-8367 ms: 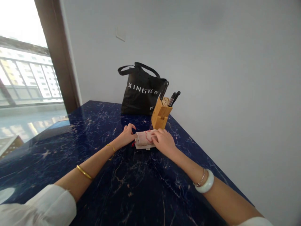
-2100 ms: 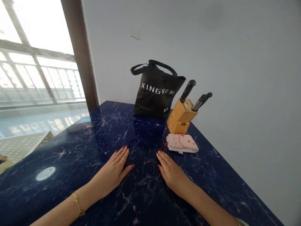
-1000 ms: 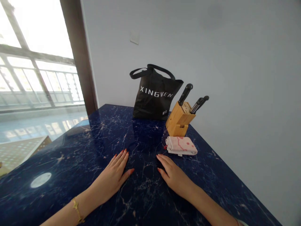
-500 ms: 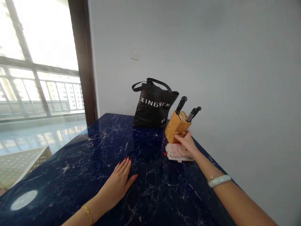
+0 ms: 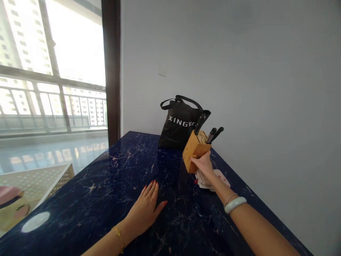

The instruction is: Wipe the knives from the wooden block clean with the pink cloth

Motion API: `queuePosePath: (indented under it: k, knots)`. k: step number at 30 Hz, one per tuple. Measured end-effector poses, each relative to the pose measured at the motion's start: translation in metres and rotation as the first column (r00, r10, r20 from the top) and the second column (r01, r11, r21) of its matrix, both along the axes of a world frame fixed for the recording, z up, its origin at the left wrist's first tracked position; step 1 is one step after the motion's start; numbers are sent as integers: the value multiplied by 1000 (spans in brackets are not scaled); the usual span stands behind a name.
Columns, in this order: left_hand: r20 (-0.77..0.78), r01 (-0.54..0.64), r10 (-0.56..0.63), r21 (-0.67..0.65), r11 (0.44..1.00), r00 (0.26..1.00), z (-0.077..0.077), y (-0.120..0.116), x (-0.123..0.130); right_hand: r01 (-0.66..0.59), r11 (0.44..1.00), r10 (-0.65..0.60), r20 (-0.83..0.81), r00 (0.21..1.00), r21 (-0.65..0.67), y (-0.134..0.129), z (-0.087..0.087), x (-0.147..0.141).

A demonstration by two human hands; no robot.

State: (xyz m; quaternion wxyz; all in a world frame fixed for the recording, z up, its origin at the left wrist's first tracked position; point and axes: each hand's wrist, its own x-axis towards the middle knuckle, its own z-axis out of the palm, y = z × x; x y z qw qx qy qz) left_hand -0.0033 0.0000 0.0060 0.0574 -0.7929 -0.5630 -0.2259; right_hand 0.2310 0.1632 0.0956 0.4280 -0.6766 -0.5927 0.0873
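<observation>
Left hand [image 5: 145,209] palm down, fingers together, thumb spread, right hand [image 5: 204,163] reaching farther forward, gripping

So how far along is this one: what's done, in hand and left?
Already done, it seems: the towel lies folded on the table. In hand: the right hand grips the knife block. Left: the block isn't released yet; anything beyond that, the picture doesn't settle.
</observation>
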Motion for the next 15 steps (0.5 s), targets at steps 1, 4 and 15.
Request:
queuePosePath:
  k: [1,4,15]
  knots:
    - [-3,-3,3,-6,1000,1000,1,0,0,-23,1000,23,0,1000,-7,-4,0,-16]
    - [-16,-11,10,-18,1000,1000,4,-2,2,-96,994,95,-16,995,-43,-16,3,-69]
    - [-140,98,-98,-12,995,985,-6,-1,-2,-262,965,260,-77,963,-17,-40,9,-244]
